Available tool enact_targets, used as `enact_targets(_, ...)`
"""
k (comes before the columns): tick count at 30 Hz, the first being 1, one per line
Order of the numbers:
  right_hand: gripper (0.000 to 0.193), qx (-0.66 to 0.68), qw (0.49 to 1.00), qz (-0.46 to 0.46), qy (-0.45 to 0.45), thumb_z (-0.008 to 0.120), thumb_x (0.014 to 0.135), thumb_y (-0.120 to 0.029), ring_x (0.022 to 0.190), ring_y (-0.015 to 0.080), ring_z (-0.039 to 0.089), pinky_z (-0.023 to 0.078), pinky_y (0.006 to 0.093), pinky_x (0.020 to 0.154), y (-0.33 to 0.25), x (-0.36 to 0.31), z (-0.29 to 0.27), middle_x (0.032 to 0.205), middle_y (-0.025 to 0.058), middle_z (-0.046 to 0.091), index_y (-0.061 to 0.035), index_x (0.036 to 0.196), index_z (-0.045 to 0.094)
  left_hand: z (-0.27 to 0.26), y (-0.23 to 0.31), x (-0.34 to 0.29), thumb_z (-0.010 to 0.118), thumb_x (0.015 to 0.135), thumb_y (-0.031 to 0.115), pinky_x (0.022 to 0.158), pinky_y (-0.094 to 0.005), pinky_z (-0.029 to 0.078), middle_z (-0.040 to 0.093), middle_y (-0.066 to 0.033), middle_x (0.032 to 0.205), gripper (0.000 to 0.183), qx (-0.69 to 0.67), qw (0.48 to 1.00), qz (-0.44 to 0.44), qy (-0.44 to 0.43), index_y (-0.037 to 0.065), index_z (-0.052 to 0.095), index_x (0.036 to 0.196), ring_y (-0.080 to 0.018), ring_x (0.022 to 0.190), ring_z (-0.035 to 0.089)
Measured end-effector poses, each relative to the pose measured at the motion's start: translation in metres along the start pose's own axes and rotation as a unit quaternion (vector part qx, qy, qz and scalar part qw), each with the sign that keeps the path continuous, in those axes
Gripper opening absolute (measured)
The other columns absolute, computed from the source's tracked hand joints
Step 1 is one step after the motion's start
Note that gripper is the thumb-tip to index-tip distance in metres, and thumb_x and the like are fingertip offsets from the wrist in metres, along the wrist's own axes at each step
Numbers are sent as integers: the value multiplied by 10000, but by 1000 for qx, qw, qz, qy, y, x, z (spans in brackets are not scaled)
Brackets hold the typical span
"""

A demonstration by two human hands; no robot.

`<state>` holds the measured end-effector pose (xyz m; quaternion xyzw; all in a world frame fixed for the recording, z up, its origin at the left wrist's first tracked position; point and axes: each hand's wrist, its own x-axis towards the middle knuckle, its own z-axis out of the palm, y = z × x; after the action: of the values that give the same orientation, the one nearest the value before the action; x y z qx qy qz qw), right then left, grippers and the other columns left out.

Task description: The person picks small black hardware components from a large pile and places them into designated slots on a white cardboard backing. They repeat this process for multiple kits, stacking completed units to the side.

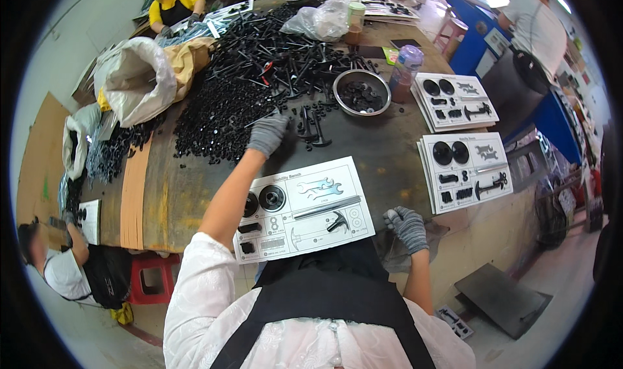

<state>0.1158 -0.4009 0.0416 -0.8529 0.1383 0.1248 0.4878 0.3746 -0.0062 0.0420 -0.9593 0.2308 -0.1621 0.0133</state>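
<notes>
My left hand (pixel 268 135), in a grey knitted glove, reaches to the near edge of a pile of small black parts (pixel 217 119). Its fingers are drawn together at the parts; whatever is between them is too small to make out. In front of me a white printed card (pixel 305 229) carries black discs (pixel 272 198), wrenches (pixel 320 188), metal rods (pixel 326 207) and a black T-shaped handle (pixel 337 223). Beside the card's right edge, my gloved right hand (pixel 407 229) rests at the table edge with curled fingers, their tips partly hidden.
A metal bowl (pixel 361 93) of black pieces stands beyond the card, near a lidded bottle (pixel 406 71). Stacks of filled cards (pixel 464 171) lie at the right. Long black T-handles (pixel 315 128), an open white sack (pixel 139 83) and a plastic bag (pixel 321 22) are farther off. Co-workers sit around.
</notes>
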Motion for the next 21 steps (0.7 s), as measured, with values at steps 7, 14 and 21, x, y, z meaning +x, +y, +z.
enact_targets(7,233,-59,980,-168,88,623,912,-164,731,187,673,557,323,722,1,4,19,865,125,705,-12,1081,674,-66,17,-60,633,914,144,554,-273,479,622,-23,743,154,-511,767,-320,222,60,608,1040,-115,594,569)
enact_targets(14,456,455,845,-101,-264,650,936,-164,955,132,644,569,262,841,-107,9,76,1090,108,641,-27,1346,505,-109,147,-157,600,962,198,596,-253,491,624,-60,764,201,-742,601,-267,130,39,546,1072,-118,647,593)
enact_targets(21,294,389,883,-82,-251,740,852,-102,765,93,648,565,238,732,-77,0,87,875,61,698,5,1116,670,-108,138,-218,526,947,523,786,-323,512,640,-121,948,627,-857,456,-237,-32,-26,517,1251,-179,831,632)
